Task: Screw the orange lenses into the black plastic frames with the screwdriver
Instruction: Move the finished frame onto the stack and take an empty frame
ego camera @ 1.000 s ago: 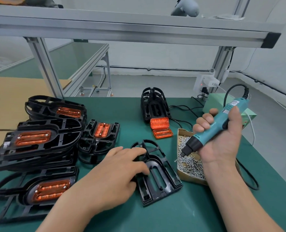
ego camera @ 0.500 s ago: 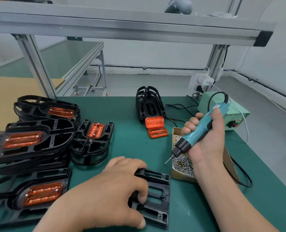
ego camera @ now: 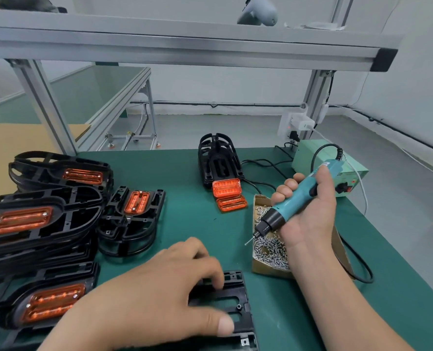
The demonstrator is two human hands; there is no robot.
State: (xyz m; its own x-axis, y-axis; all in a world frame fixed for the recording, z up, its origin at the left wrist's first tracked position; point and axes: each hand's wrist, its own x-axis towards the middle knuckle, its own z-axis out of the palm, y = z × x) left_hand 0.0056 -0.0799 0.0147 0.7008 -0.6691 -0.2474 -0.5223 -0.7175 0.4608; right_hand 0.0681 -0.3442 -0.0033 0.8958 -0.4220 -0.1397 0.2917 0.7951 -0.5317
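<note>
My left hand (ego camera: 159, 295) grips an empty black plastic frame (ego camera: 238, 307) lying flat at the table's front edge, fingers curled over its far side and thumb on its near side. My right hand (ego camera: 309, 219) holds the teal electric screwdriver (ego camera: 296, 196) tilted down to the left, its bit just above a cardboard box of screws (ego camera: 268, 247). Two loose orange lenses (ego camera: 226, 195) lie in front of an upright stack of empty black frames (ego camera: 219, 160) at the table's middle back.
Several black frames fitted with orange lenses are piled at the left (ego camera: 33, 219), one more (ego camera: 134, 211) beside them. A pale green power unit (ego camera: 344, 168) stands at the back right, its black cable looping over the green mat (ego camera: 190, 219). An aluminium rail (ego camera: 185, 46) runs overhead.
My left hand has drawn the empty frame towards me and turned it flat at the front edge. My right hand lowered the screwdriver's tip towards the screw box.
</note>
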